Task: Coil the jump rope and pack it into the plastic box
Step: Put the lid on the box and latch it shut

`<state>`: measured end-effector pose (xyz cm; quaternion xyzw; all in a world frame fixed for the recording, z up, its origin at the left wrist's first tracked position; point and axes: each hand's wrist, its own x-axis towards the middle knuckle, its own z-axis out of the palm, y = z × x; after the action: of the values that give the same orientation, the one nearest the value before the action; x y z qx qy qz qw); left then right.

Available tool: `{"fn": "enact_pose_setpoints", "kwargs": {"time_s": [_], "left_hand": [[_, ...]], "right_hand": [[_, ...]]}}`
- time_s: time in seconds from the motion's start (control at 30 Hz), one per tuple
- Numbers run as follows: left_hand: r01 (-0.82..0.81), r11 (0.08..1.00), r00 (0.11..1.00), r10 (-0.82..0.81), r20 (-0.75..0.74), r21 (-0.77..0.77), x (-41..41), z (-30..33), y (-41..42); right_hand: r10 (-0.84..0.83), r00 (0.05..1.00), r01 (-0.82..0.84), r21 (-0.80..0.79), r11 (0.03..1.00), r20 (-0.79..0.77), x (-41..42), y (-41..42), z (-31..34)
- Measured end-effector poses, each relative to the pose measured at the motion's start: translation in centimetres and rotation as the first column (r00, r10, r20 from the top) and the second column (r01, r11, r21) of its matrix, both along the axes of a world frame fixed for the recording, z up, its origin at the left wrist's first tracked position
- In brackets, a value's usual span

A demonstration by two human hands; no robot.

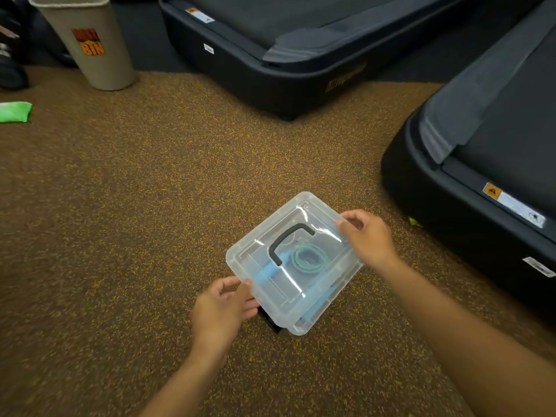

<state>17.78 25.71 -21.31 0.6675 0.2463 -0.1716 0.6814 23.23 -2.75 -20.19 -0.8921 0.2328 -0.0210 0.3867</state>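
Observation:
A clear plastic box (261,251) with a clear lid and a black carry handle (288,239) sits on the speckled brown floor in front of me. Through the lid I see the jump rope (308,259) coiled in teal loops, with its light blue handles lying beside it. My left hand (221,310) grips the box's near left edge, next to a black latch at the lower corner. My right hand (368,236) grips the far right edge of the lid. The lid lies over the box.
Two dark treadmill bases stand close by, one ahead (270,55) and one at the right (469,182). A beige dust bin (87,43) stands at the far left, with a green bag (15,111) on the floor near it.

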Motion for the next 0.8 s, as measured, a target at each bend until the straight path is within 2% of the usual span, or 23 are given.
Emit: {"fn": "enact_pose_setpoints", "kwargs": {"time_s": [0.33,0.53,0.8], "left_hand": [[0.068,0.997,0.998,-0.068,0.013,0.036,-0.9,-0.5,-0.8],[0.047,0.999,0.999,-0.046,-0.011,0.021,-0.8,-1.1,-1.2],[0.060,0.995,0.998,-0.058,-0.021,0.078,-0.5,-2.0,-1.7]], "right_hand": [[-0.039,0.999,0.038,-0.032,0.999,-0.027,-1.5,-1.1,-1.8],[-0.057,0.996,0.054,-0.048,0.997,-0.067,-1.4,-1.2,-2.8],[-0.081,0.994,0.077,-0.056,0.995,-0.073,-1.2,-1.2,-3.5]]}}
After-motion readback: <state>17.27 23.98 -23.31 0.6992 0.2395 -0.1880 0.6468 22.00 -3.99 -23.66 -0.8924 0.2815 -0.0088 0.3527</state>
